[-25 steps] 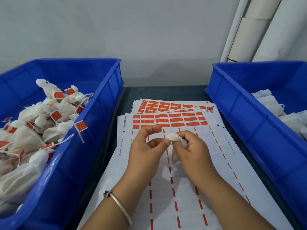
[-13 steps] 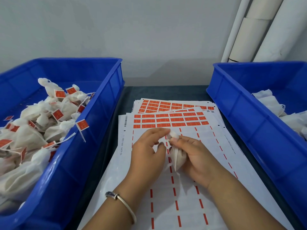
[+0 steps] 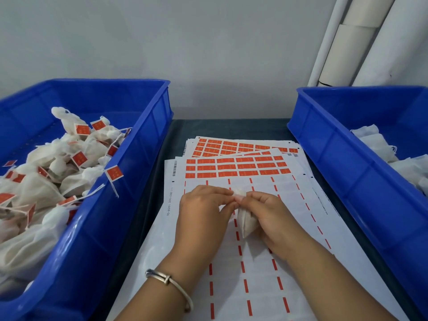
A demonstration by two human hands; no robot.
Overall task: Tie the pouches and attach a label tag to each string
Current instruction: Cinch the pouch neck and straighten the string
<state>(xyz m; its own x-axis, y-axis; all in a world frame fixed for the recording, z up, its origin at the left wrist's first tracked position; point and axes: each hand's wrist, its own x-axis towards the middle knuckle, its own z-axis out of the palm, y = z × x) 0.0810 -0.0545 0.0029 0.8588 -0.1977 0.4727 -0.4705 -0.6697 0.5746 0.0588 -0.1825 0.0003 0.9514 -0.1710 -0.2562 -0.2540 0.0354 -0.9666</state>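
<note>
Left hand: the left hand lies knuckles up over the middle of the label sheet, fingers curled, fingertips pinching the gathered top of the pouch; a metal bangle circles its wrist.
Right hand: the right hand meets it from the other side, fingers curled round the pouch's body, thumb and forefinger pinching at the neck, so both hands grip the same pouch.
Pouch in hand: small, white, thin fabric, bulging below and tapering to a point toward the near edge of the table; it is held just above the sheet at the centre of the table.
String: cannot tell whether it is tied; the fingertips cover the neck.
Label sheet: white backing, rows of orange tags left only at its far end, red dashes where tags are gone; more sheets fan out beneath it toward the far edge.
Left bin: the blue left bin at the table's left edge holds a heap of white tied pouches bearing orange tags, one tag hanging over the rim.
Right bin: the blue right bin at the right edge holds plain white pouches, partly cut off by the frame.
Hidden: print on the tags is too small to read.
</note>
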